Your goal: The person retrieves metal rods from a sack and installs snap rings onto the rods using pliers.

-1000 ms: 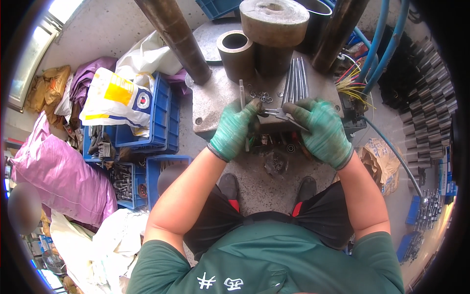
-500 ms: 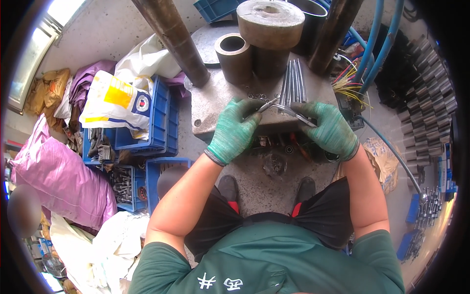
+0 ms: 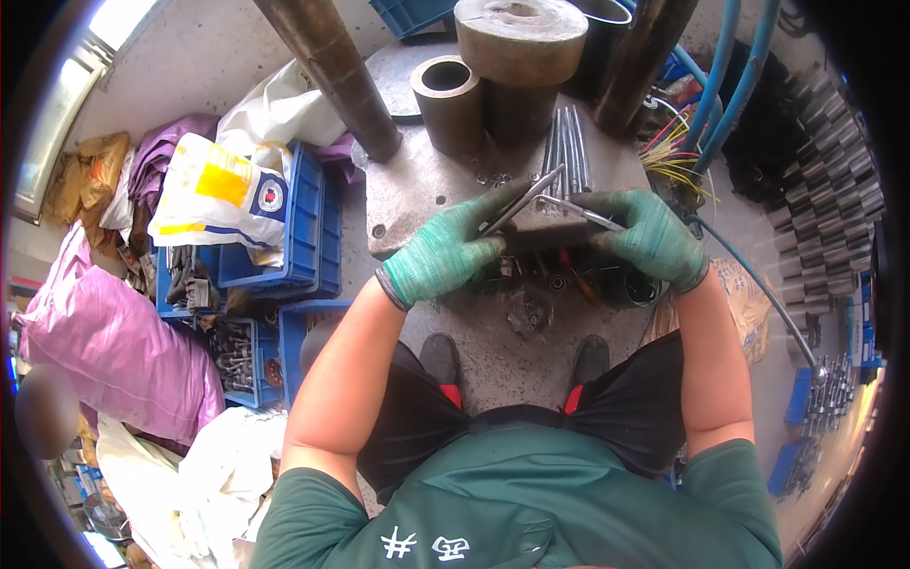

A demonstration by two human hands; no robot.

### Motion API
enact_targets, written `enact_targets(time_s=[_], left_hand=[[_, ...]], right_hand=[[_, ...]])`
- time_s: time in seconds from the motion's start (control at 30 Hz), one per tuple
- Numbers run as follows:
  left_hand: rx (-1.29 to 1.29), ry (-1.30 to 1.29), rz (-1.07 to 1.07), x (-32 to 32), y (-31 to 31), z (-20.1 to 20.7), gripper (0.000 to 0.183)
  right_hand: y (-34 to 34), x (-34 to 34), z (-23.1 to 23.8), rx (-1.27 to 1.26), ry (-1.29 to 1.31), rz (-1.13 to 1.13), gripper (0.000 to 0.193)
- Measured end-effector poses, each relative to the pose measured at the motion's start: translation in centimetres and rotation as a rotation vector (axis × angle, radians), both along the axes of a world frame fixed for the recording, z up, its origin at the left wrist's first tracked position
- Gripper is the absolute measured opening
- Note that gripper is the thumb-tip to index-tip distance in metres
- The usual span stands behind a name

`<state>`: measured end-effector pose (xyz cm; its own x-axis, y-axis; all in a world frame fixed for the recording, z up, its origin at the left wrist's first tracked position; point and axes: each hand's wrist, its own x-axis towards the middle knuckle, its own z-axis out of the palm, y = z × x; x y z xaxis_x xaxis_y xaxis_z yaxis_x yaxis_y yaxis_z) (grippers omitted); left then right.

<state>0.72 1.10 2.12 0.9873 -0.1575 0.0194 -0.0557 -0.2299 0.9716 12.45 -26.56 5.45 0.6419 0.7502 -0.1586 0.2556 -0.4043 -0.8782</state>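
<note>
The left hand (image 3: 453, 242), in a green glove with darkened fingers, is closed around a slim metal rod (image 3: 547, 182), which slants up and to the right from between thumb and fingers. The right hand (image 3: 654, 235), gloved alike, is closed on a pair of pliers (image 3: 582, 211), whose nose points left toward the rod. The hands are apart from each other, and the rod and pliers meet or nearly meet in the gap between them; whether they touch, I cannot tell. Both are above the front edge of a worn metal tabletop (image 3: 409, 194).

Just beyond the hands, several more rods (image 3: 571, 144) lie side by side on the tabletop, with small rings (image 3: 495, 179) scattered to their left. Farther back stand an open metal tube (image 3: 447, 112) and a thick round block (image 3: 521, 40) with a hole in its top, between a left column (image 3: 332, 81) and a right column (image 3: 646, 59).

To the left are blue crates (image 3: 311, 223), with a white and yellow sack (image 3: 210, 194) draped over them, and a bulky pink sack (image 3: 123, 332). On the right, blue hoses (image 3: 722, 81) hang near loose coloured wires (image 3: 675, 163).
</note>
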Motion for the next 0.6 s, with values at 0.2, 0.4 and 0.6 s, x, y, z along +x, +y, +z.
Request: enact_targets(time_s=[0.2,0.4,0.6], left_hand=[[-0.085,0.084,0.102,0.1,0.2,-0.4,0.05],[-0.279,0.198,0.156,0.3,-0.5,-0.7,0.042],[-0.299,0.179,0.188,0.7,-0.6,-1.6,0.042]], right_hand=[[0.4,-0.3,0.3,-0.043,-0.049,0.039,0.054],[1.3,-1.3,0.5,-0.054,-0.077,0.078,0.054],[1.9,-1.5,0.1,-0.115,-0.053,0.098,0.052]])
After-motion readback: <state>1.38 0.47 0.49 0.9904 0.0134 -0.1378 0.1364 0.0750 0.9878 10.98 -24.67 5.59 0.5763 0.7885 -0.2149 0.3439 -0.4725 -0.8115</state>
